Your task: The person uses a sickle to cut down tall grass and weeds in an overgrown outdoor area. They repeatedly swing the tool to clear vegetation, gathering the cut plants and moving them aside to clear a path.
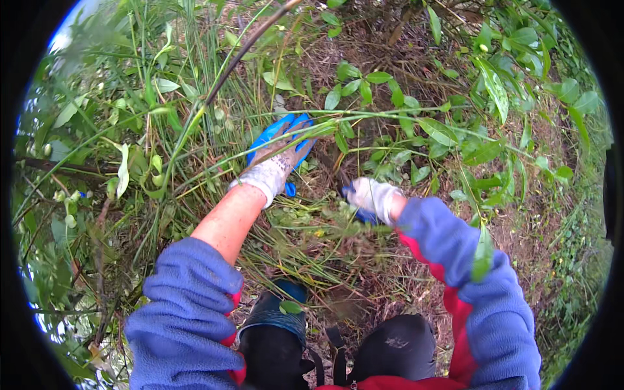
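Observation:
My left hand (280, 151), in a white and blue work glove, reaches into the grass with its fingers spread and nothing gripped in them. Thin green stems (229, 155) cross over it. To the right, my right hand (365, 197) wears the same kind of glove, with its fingers curled low over the ground. Something dark sticks up beside its fingers, but what it is cannot be made out. Between and below my hands lie flattened grass stalks (287, 243).
A leafy shrub branch (380, 114) spans the view above my right hand. A dark bare stem (243, 48) slants in from the top. Dense grass and leaves (73, 161) stand at the left. My knees and a rubber boot (273, 317) are at the bottom.

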Action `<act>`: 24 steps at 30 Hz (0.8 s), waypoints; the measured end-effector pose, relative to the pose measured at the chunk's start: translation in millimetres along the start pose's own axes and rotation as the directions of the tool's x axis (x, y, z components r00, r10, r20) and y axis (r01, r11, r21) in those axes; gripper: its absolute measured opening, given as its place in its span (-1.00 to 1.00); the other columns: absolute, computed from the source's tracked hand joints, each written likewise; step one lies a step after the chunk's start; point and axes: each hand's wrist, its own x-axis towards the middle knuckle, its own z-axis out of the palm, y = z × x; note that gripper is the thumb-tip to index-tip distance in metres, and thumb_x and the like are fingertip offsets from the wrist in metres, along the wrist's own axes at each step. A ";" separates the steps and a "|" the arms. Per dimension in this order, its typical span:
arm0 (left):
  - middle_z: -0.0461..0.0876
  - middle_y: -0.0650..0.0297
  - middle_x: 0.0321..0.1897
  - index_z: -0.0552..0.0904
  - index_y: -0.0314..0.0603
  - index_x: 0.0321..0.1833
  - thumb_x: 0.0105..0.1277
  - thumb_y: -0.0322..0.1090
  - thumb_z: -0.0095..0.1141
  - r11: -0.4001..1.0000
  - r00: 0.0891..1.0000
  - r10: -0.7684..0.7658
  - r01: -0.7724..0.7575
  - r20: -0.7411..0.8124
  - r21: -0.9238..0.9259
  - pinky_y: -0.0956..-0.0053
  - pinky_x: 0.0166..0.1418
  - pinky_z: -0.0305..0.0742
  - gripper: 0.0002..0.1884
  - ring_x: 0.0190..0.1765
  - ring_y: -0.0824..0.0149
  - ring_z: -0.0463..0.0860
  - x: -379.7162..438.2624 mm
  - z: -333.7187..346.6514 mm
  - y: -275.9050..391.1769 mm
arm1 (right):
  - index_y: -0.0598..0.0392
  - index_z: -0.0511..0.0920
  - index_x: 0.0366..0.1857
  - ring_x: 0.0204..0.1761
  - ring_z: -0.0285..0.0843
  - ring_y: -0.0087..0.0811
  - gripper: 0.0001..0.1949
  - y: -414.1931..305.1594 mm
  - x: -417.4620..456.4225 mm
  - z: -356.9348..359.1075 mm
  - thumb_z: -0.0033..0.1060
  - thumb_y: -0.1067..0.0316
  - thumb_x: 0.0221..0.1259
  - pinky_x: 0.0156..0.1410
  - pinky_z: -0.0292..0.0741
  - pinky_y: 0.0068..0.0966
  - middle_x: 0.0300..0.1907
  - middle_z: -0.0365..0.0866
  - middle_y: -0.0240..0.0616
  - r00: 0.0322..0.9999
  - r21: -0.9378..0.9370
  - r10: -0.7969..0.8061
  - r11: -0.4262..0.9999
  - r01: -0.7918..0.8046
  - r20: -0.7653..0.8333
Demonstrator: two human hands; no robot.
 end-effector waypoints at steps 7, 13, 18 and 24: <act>0.09 0.00 0.33 0.27 -0.23 0.27 -0.12 0.00 0.31 0.992 0.847 0.128 -0.112 0.515 -0.063 0.32 0.41 0.05 -0.13 0.36 0.05 0.12 17.8 16.9 11.1 | 0.16 0.53 -0.45 -0.49 0.50 -0.04 -0.63 -24.5 -152.2 26.4 -0.10 0.03 0.19 -0.32 0.44 -0.25 -0.57 0.53 -0.03 0.975 0.436 0.099 0.882 -0.179 0.201; 0.63 0.01 -0.26 0.67 -0.24 -0.33 0.02 -0.05 0.15 0.977 0.807 0.132 -0.007 0.576 -0.215 0.36 0.03 0.46 -0.64 -0.11 0.12 0.61 -52.7 -3.6 34.4 | 0.16 0.45 -0.34 -0.42 0.47 0.00 -0.74 -80.7 -229.2 48.8 -0.06 0.15 0.19 -0.31 0.40 -0.22 -0.53 0.48 0.00 0.975 0.394 0.069 0.907 -0.150 0.213; 0.64 0.01 -0.36 0.67 -0.25 -0.39 -0.01 0.23 0.11 0.949 0.794 0.216 -0.032 0.569 -0.315 0.30 -0.08 0.49 -0.44 -0.22 0.09 0.64 -115.3 -32.2 47.2 | 0.22 0.45 -0.42 -0.50 0.54 -0.10 -0.74 -120.5 -283.8 33.1 -0.11 0.20 0.18 -0.34 0.47 -0.28 -0.58 0.51 0.01 0.926 0.509 0.151 0.799 -0.321 0.347; 0.63 -0.02 -0.34 0.66 -0.24 -0.38 -0.03 0.34 0.02 0.940 0.822 0.177 0.022 0.542 -0.340 0.22 -0.04 0.45 -0.35 -0.19 0.03 0.60 -137.6 -39.3 50.6 | 0.25 0.45 -0.43 -0.39 0.50 0.07 -0.69 -145.6 -280.7 29.7 -0.12 0.16 0.21 -0.25 0.42 -0.15 -0.49 0.52 0.10 0.975 0.387 0.206 0.895 -0.221 0.080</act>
